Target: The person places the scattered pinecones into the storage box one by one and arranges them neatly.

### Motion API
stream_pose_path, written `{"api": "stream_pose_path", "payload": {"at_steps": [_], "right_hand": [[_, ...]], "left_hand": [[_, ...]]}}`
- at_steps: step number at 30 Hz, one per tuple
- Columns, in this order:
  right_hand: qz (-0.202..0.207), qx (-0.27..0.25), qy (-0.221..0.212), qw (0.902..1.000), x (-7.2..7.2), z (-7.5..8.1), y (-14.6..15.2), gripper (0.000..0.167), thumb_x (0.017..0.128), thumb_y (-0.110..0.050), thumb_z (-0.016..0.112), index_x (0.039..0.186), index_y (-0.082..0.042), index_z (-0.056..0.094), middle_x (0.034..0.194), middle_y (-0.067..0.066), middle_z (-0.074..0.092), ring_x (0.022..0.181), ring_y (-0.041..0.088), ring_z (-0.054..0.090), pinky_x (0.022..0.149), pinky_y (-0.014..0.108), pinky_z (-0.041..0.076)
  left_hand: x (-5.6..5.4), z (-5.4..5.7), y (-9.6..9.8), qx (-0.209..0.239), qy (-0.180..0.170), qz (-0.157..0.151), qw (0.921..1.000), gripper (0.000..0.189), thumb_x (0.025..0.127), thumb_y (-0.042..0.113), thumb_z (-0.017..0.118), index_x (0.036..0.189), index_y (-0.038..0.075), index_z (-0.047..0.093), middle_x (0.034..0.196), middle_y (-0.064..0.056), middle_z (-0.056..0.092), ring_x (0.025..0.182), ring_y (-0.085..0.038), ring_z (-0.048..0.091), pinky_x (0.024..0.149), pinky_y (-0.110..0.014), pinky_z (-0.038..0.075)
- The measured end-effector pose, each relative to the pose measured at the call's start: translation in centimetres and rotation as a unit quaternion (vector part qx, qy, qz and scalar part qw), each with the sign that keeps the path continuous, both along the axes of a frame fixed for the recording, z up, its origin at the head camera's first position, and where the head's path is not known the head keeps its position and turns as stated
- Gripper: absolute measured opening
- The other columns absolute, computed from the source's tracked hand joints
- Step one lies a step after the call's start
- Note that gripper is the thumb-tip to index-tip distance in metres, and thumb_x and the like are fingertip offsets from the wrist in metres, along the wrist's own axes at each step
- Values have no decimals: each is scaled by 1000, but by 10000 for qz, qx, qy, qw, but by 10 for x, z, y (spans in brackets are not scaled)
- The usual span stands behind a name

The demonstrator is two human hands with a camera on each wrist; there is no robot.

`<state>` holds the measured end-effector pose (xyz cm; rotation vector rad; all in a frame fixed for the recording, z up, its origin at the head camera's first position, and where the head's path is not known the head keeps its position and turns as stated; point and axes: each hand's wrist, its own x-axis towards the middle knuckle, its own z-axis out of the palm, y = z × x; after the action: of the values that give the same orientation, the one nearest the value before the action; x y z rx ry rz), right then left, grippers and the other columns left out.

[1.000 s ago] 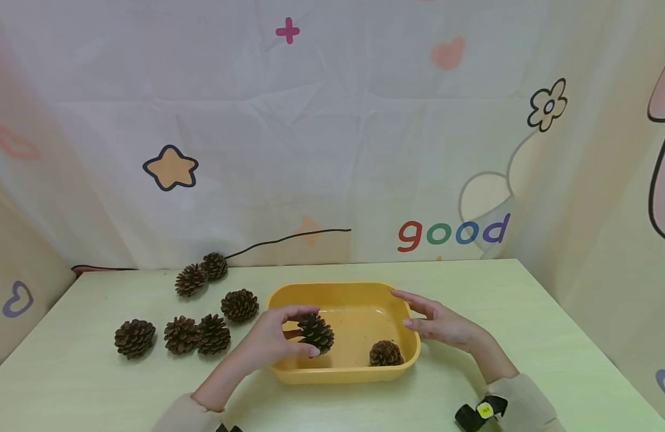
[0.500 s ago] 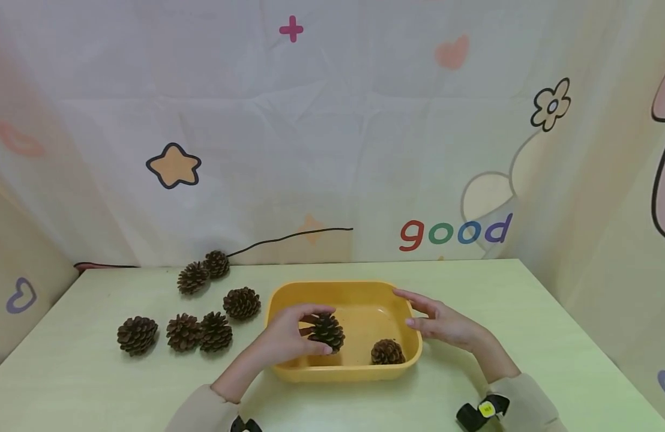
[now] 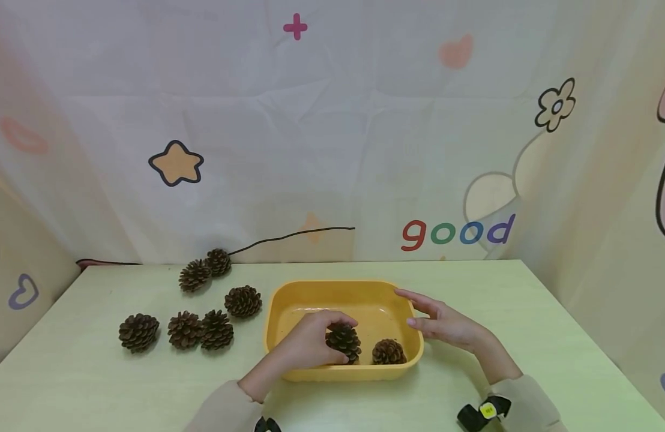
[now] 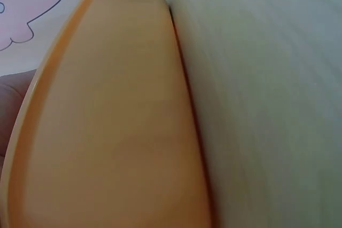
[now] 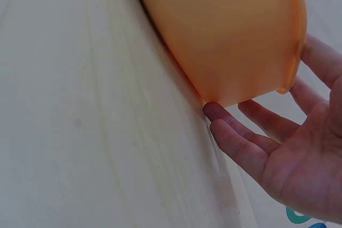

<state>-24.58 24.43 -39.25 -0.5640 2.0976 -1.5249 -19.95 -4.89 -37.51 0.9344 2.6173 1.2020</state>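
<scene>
My left hand (image 3: 309, 343) reaches into a yellow plastic tub (image 3: 343, 374) and grips a dark brown pine cone (image 3: 346, 344) low over its floor, fingers behind and thumb in front. Just right of it, a second pine cone (image 3: 389, 352) sits in the tub by the front wall. My right hand (image 3: 452, 324) rests against the tub's right end. In the right wrist view, the spread fingers (image 5: 240, 145) lie along the outer corner of the tub wall (image 5: 230, 36). Tub wall (image 4: 117, 116) fills much of the left wrist view and hides the held cone.
Several pine cones lie left of the tub on the pale green table (image 3: 149, 396), the nearest to it being one cone (image 3: 243, 301). Two more cones (image 3: 194, 276) are at the back edge, before a printed cloth backdrop (image 3: 267, 150).
My left hand has moved right and lower inside the tub with the pine cone, coming close to the other cone there. My right hand stays at the tub's right end.
</scene>
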Motion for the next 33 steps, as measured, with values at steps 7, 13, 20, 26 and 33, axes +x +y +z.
{"api": "stream_pose_path", "payload": {"at_steps": [7,13,20,26,33], "right_hand": [[14,37,39,10000,1,1,1,61,93,-17,53,145,-11,21,148,27,0,125,44,33,91,41,47],[29,31,37,10000,1,0,1,62,93,-17,52,146,-11,20,148,28,0,125,45,33,91,41,47],[41,0,38,10000,1,0,1,62,93,-17,53,146,-11,21,148,27,0,125,43,34,90,40,48],[-22,21,-21,10000,1,0,0,62,92,-18,54,145,-11,21,148,27,1,125,43,35,91,41,47],[-22,32,3,10000,1,1,0,63,92,-18,54,145,-11,21,148,27,1,124,42,36,90,40,48]], "left_hand": [[1,2,10,-205,0,-50,9998,47,68,9,80,111,11,62,111,1,60,103,-18,54,87,-31,47],[-1,-1,15,-467,74,-52,9989,45,66,7,80,107,13,63,104,4,62,98,-13,56,83,-26,48],[-3,-1,20,-544,13,-86,9985,43,65,6,81,103,14,64,100,6,63,96,-11,57,81,-25,48],[-3,0,20,-463,-185,-144,9987,42,66,5,80,104,14,64,101,6,62,96,-10,56,84,-25,48],[-4,0,18,-141,-537,-208,9982,40,69,5,78,107,11,64,103,4,62,96,-12,56,86,-25,47]]}}
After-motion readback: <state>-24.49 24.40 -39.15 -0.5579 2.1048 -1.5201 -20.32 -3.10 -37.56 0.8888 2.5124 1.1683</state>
